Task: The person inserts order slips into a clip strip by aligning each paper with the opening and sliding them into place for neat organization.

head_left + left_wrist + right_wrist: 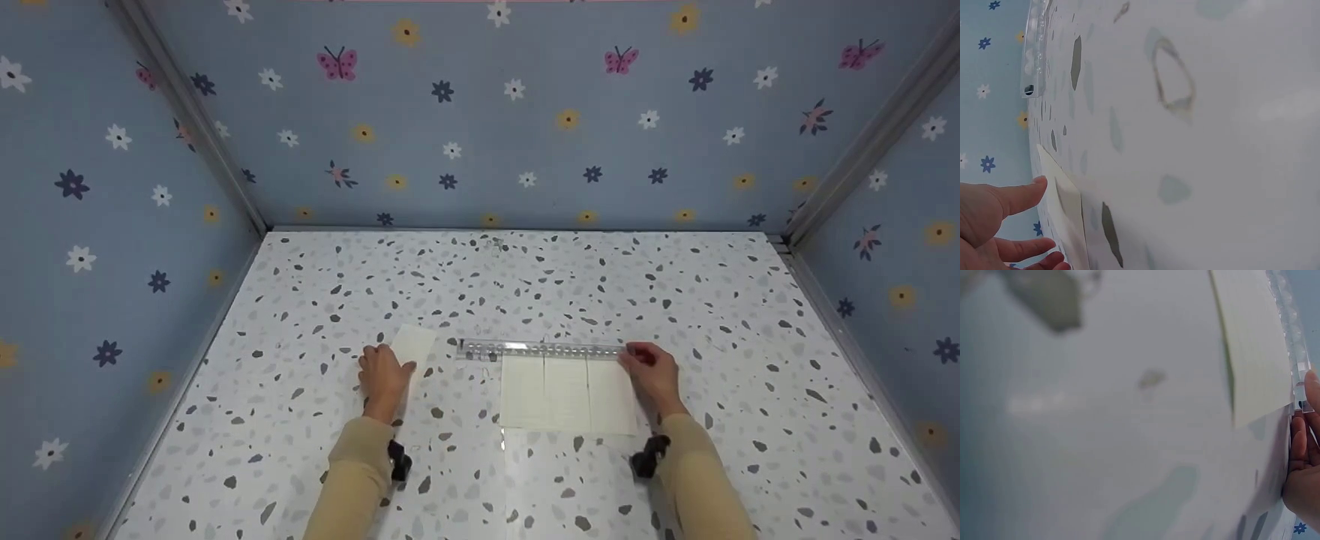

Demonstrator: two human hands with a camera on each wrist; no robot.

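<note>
A clear plastic ruler point(540, 349) lies along the top edge of a cream sheet of paper point(566, 394). Two dark lines run down the sheet from that edge; whether they are drawn or cut I cannot tell. My right hand point(654, 371) pinches the ruler's right end between thumb and fingers, also seen in the right wrist view with the ruler end point(1302, 391). Further left, my left hand point(384, 376) rests beside and partly over a narrow cream paper strip point(414, 343). In the left wrist view, its thumb point(1024, 195) stretches over the strip, fingers spread apart.
Beneath everything is a white speckled tabletop point(450, 285). Blue flowered panels point(480, 112) enclose its back, left and right sides. A dark wrist mount point(651, 456) sits by the right sleeve, another mount point(400, 461) by the left one.
</note>
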